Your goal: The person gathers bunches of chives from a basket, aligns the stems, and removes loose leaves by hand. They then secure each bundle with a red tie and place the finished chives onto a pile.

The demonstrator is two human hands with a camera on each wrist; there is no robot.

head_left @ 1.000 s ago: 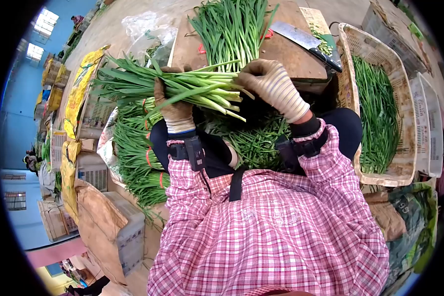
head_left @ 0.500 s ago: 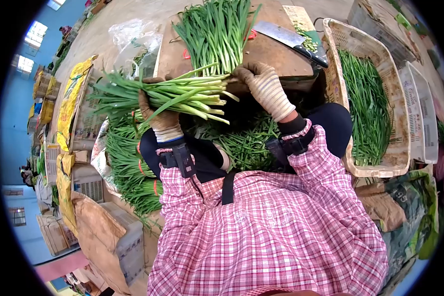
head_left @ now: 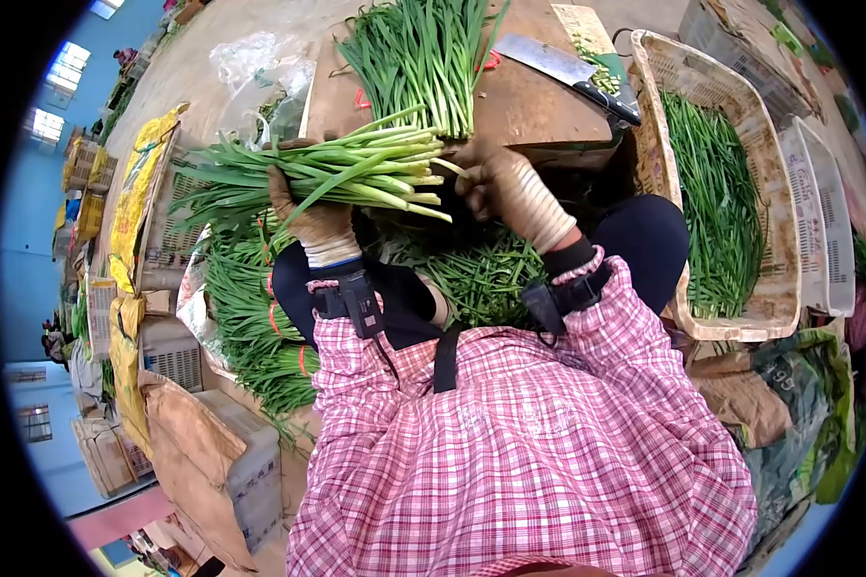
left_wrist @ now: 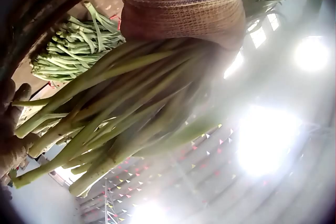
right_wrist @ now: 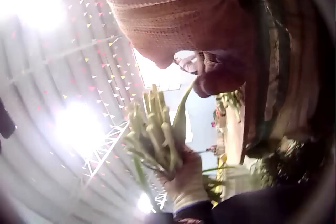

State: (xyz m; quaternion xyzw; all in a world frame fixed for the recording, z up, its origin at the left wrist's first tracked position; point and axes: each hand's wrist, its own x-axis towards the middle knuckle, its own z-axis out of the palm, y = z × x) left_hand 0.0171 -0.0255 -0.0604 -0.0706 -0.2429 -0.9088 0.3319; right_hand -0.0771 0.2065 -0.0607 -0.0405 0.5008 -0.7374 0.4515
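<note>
In the head view the gloved left hand (head_left: 319,223) grips a bunch of green stalks (head_left: 375,171), leaves to the left and pale cut ends to the right. The gloved right hand (head_left: 515,192) is at those ends, its thumb and fingers pinching the tip of one thin stalk that sticks out. The right wrist view shows this stalk (right_wrist: 181,116) running up to the fingertips. In the left wrist view the stalks (left_wrist: 115,108) fan out below the left glove (left_wrist: 184,16). A larger pile of stalks (head_left: 419,67) lies on the board beyond.
A cleaver (head_left: 558,65) lies on the wooden board (head_left: 534,111). To the right is a crate (head_left: 787,231) of long green leaves. Banded bundles (head_left: 260,308) lie left of the knees, and loose greens (head_left: 491,284) are between the legs. A plastic bag (head_left: 260,72) sits at the back left.
The view has shifted, so things appear further left than at first. The right hand has come slightly down and curled its fingers more at the stalk ends. The left hand keeps its grip.
</note>
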